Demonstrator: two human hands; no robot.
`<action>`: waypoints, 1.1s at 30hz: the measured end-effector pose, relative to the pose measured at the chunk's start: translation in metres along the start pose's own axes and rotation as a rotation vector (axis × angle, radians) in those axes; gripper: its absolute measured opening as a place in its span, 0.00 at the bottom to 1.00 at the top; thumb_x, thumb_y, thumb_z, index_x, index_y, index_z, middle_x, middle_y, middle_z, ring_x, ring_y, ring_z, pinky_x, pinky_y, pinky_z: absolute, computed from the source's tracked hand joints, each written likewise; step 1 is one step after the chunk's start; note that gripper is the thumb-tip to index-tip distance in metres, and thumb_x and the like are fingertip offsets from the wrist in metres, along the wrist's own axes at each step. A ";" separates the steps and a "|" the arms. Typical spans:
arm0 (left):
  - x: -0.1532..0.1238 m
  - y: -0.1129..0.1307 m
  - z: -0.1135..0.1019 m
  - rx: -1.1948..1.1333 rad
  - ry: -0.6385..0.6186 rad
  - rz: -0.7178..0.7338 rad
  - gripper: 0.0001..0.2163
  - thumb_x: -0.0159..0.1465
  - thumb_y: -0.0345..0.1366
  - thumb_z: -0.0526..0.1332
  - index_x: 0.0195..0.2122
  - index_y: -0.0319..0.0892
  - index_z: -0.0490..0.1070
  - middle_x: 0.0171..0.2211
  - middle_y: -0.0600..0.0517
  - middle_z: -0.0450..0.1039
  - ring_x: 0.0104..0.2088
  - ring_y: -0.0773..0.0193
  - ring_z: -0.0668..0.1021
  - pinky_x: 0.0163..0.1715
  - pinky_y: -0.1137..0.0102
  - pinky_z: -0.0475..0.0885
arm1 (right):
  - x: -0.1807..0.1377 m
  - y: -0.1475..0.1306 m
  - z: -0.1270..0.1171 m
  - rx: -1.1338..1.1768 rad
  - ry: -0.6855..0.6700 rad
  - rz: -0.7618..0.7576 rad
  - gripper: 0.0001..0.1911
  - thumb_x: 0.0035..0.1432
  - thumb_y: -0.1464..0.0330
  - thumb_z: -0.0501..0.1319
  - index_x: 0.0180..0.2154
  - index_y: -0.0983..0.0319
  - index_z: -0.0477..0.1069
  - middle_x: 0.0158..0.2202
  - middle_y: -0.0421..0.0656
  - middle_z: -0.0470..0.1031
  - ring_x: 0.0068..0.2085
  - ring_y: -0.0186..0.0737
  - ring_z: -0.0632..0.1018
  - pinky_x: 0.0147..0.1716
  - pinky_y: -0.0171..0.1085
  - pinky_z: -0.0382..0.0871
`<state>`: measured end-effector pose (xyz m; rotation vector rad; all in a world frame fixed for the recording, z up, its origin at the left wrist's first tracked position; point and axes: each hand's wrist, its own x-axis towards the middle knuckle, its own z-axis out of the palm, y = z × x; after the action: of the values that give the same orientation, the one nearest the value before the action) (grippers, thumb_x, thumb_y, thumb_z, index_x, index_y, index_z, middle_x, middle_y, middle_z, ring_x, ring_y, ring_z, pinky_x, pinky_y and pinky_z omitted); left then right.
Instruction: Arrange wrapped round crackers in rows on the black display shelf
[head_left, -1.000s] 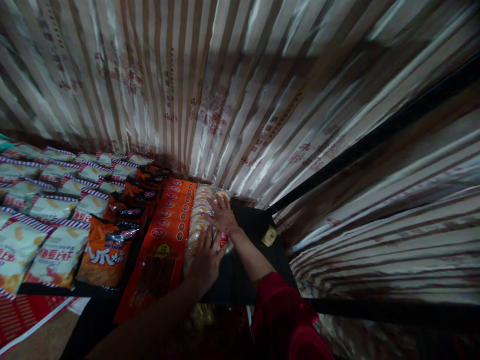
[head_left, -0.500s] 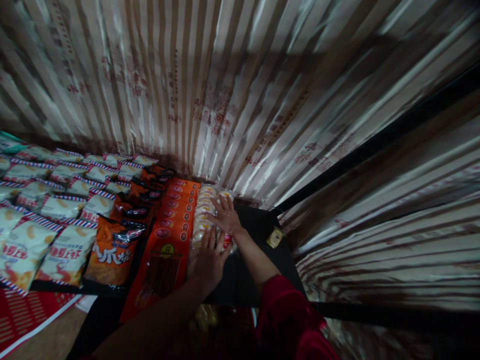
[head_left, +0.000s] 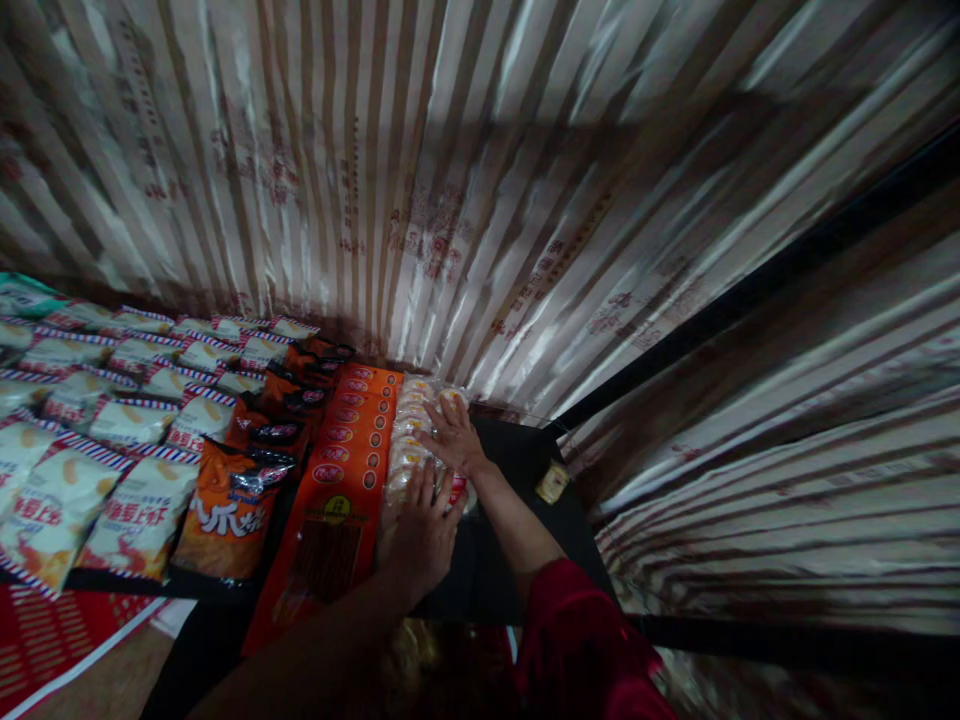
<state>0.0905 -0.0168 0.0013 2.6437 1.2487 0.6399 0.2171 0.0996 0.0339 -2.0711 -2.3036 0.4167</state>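
A clear plastic pack of small round white snacks (head_left: pixel 412 412) lies on the black shelf (head_left: pixel 517 560). My left hand (head_left: pixel 421 530) rests on the near part of the pack, its fingers stretched out flat. Farther back, my right hand (head_left: pixel 454 438) lies on the pack's right side with spread fingers. Against the pack's left edge are overlapping orange-red snack packets (head_left: pixel 345 440). Both palms face down, so the part of the pack beneath them is hidden.
Left of the orange-red packets stand orange-and-black snack bags (head_left: pixel 225 515) and rows of white snack bags (head_left: pixel 139 510). A small yellowish packet (head_left: pixel 552 483) lies right of my hands. Striped plastic sheeting (head_left: pixel 450 180) hangs behind, crossed by a dark bar (head_left: pixel 720 310). A red basket (head_left: pixel 67 630) shows lower left.
The view has shifted slightly, so everything sits a little lower in it. Both hands stay on the same pack, in nearly the same places.
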 end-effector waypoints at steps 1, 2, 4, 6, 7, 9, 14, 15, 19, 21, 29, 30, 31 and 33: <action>0.000 0.000 0.000 -0.013 -0.006 -0.006 0.24 0.63 0.41 0.53 0.61 0.48 0.56 0.63 0.48 0.54 0.64 0.44 0.53 0.60 0.46 0.50 | 0.000 0.000 -0.001 0.002 -0.012 0.006 0.37 0.56 0.42 0.46 0.64 0.48 0.45 0.68 0.41 0.37 0.66 0.55 0.33 0.59 0.61 0.43; 0.000 0.001 0.000 -0.025 -0.010 -0.013 0.24 0.63 0.42 0.53 0.61 0.48 0.56 0.63 0.48 0.54 0.64 0.44 0.52 0.60 0.46 0.50 | 0.000 0.000 -0.001 0.001 -0.014 0.011 0.37 0.57 0.42 0.45 0.64 0.48 0.46 0.68 0.40 0.37 0.66 0.55 0.34 0.59 0.62 0.42; 0.001 0.002 -0.002 -0.045 -0.019 -0.024 0.24 0.63 0.43 0.53 0.60 0.46 0.59 0.63 0.47 0.54 0.64 0.43 0.51 0.60 0.47 0.49 | -0.001 0.000 -0.002 -0.002 0.040 0.006 0.35 0.58 0.43 0.45 0.63 0.48 0.49 0.68 0.41 0.40 0.67 0.55 0.36 0.59 0.62 0.41; 0.001 0.003 -0.005 -0.057 -0.026 -0.030 0.24 0.62 0.44 0.53 0.59 0.45 0.60 0.63 0.46 0.54 0.64 0.43 0.51 0.61 0.47 0.48 | -0.003 0.001 -0.002 -0.007 0.156 -0.024 0.32 0.60 0.46 0.46 0.62 0.49 0.52 0.67 0.42 0.44 0.67 0.54 0.40 0.59 0.61 0.43; 0.001 0.004 -0.007 -0.061 -0.029 -0.033 0.24 0.62 0.45 0.53 0.58 0.45 0.61 0.63 0.45 0.54 0.64 0.43 0.51 0.61 0.47 0.47 | -0.005 0.002 -0.002 -0.008 0.222 -0.046 0.30 0.61 0.48 0.47 0.61 0.49 0.54 0.67 0.43 0.46 0.67 0.53 0.43 0.59 0.60 0.44; 0.002 0.005 -0.009 -0.066 -0.037 -0.035 0.24 0.62 0.46 0.53 0.58 0.44 0.61 0.63 0.44 0.55 0.64 0.43 0.51 0.61 0.47 0.47 | -0.010 0.005 -0.001 -0.011 0.351 -0.089 0.27 0.62 0.52 0.49 0.59 0.53 0.59 0.66 0.46 0.50 0.66 0.52 0.46 0.59 0.58 0.46; 0.003 0.007 -0.013 -0.048 -0.063 -0.025 0.24 0.62 0.45 0.53 0.57 0.40 0.63 0.62 0.41 0.56 0.64 0.45 0.54 0.61 0.47 0.47 | -0.036 0.014 0.005 0.092 0.591 -0.124 0.24 0.63 0.57 0.48 0.56 0.59 0.64 0.65 0.49 0.52 0.65 0.48 0.51 0.60 0.53 0.52; 0.004 0.007 -0.013 -0.042 -0.062 -0.027 0.24 0.62 0.45 0.53 0.57 0.39 0.63 0.62 0.40 0.56 0.64 0.46 0.54 0.61 0.48 0.47 | -0.044 0.014 0.007 0.133 0.623 -0.110 0.24 0.64 0.57 0.46 0.56 0.59 0.64 0.65 0.49 0.52 0.65 0.47 0.52 0.59 0.52 0.53; 0.004 0.008 -0.018 -0.035 -0.029 -0.022 0.26 0.61 0.43 0.55 0.56 0.33 0.62 0.62 0.35 0.54 0.64 0.44 0.53 0.61 0.49 0.49 | -0.085 0.007 0.021 0.275 0.706 -0.032 0.25 0.65 0.58 0.44 0.55 0.63 0.65 0.63 0.51 0.54 0.64 0.47 0.55 0.60 0.53 0.54; 0.000 0.009 -0.021 -0.038 0.001 -0.015 0.26 0.60 0.42 0.56 0.57 0.32 0.61 0.62 0.33 0.53 0.64 0.44 0.52 0.61 0.50 0.49 | -0.107 0.000 0.030 0.330 0.726 -0.018 0.25 0.65 0.59 0.43 0.54 0.64 0.65 0.62 0.52 0.56 0.64 0.47 0.56 0.60 0.53 0.54; -0.060 0.008 -0.028 0.036 0.112 -0.021 0.20 0.62 0.36 0.53 0.54 0.34 0.65 0.62 0.36 0.55 0.64 0.46 0.52 0.61 0.52 0.54 | -0.166 -0.035 0.065 0.462 0.727 0.027 0.22 0.65 0.62 0.45 0.55 0.62 0.65 0.62 0.51 0.57 0.63 0.45 0.57 0.59 0.53 0.56; -0.069 0.008 -0.029 0.057 0.122 -0.023 0.20 0.63 0.35 0.53 0.55 0.34 0.64 0.62 0.36 0.56 0.64 0.46 0.53 0.60 0.52 0.55 | -0.170 -0.040 0.068 0.469 0.723 0.034 0.22 0.65 0.62 0.45 0.54 0.62 0.65 0.62 0.51 0.57 0.63 0.44 0.58 0.59 0.53 0.56; -0.078 0.008 -0.031 0.076 0.126 -0.036 0.20 0.63 0.34 0.52 0.56 0.35 0.63 0.62 0.36 0.56 0.64 0.46 0.53 0.60 0.52 0.56 | -0.172 -0.046 0.070 0.475 0.718 0.038 0.21 0.65 0.62 0.45 0.54 0.63 0.65 0.62 0.51 0.57 0.63 0.44 0.58 0.59 0.53 0.56; -0.092 0.010 -0.035 0.113 0.113 -0.078 0.21 0.62 0.33 0.52 0.57 0.35 0.62 0.61 0.37 0.58 0.63 0.46 0.55 0.59 0.53 0.58 | -0.175 -0.056 0.075 0.480 0.704 0.021 0.21 0.65 0.63 0.45 0.54 0.63 0.66 0.62 0.51 0.57 0.62 0.44 0.58 0.59 0.52 0.56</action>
<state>0.0299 -0.0950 0.0072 2.6655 1.4516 0.7371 0.1699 -0.0906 0.0023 -1.6472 -1.5861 0.1673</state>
